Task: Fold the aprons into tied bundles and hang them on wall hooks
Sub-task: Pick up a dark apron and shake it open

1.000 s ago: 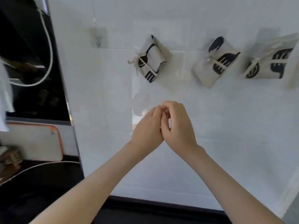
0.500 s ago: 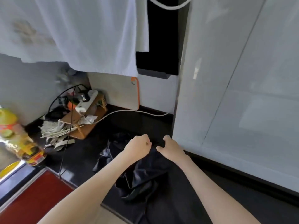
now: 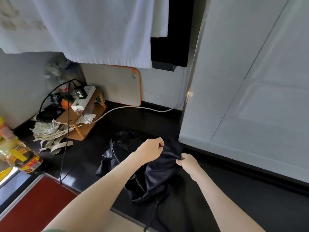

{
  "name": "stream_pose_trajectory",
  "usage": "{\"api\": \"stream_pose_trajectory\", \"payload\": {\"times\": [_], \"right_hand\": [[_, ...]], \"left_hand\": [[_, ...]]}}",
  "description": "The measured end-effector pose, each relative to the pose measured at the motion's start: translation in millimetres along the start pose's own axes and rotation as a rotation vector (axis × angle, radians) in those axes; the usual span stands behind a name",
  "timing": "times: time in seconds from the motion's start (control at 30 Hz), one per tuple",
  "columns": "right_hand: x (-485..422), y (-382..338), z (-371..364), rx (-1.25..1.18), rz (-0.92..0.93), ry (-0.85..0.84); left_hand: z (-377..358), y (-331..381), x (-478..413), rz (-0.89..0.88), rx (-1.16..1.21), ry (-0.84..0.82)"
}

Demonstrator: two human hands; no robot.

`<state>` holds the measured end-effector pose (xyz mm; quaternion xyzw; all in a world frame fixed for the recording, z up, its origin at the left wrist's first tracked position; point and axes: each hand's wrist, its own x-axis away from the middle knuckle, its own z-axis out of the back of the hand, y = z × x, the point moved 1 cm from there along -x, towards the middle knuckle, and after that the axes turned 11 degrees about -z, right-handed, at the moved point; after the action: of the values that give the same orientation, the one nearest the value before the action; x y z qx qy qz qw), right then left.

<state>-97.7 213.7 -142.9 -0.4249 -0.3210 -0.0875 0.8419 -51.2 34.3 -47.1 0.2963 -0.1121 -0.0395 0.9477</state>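
Note:
A dark navy apron [image 3: 150,180] lies crumpled on the black countertop [image 3: 87,158], with a strap trailing off the front edge. My left hand [image 3: 149,151] grips its upper edge with curled fingers. My right hand [image 3: 188,162] pinches the fabric at the apron's right side, close to the white wall panel [image 3: 250,97]. A second heap of dark cloth [image 3: 117,148] lies just behind and left of my left hand. No hooks or hung bundles are in view.
At the back left a wooden stand [image 3: 80,121] carries a white power strip [image 3: 83,97] with cables. Pale strips [image 3: 48,133] lie beside it. A white towel [image 3: 93,30] hangs overhead. A cutting board [image 3: 117,86] leans on the wall. An oil bottle [image 3: 18,156] stands far left.
My view swung down from the wall with three hung bundles to the countertop. Both hands dropped from chest height onto the dark apron and took hold of it.

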Motion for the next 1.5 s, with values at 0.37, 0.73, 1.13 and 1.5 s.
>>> {"api": "stream_pose_trajectory", "payload": {"times": [0.37, 0.73, 1.13, 1.5], "right_hand": [[203, 86, 157, -0.200, 0.314, -0.182], [238, 179, 153, -0.147, -0.017, -0.021], [141, 156, 33, -0.717, -0.234, -0.056], [139, 130, 68, -0.542, -0.035, 0.145]], "left_hand": [[-95, 151, 30, -0.279, -0.402, -0.282], [-141, 145, 105, -0.026, -0.443, -0.279], [-138, 67, 109, 0.132, -0.003, -0.070], [-122, 89, 56, -0.088, -0.127, -0.101]]}}
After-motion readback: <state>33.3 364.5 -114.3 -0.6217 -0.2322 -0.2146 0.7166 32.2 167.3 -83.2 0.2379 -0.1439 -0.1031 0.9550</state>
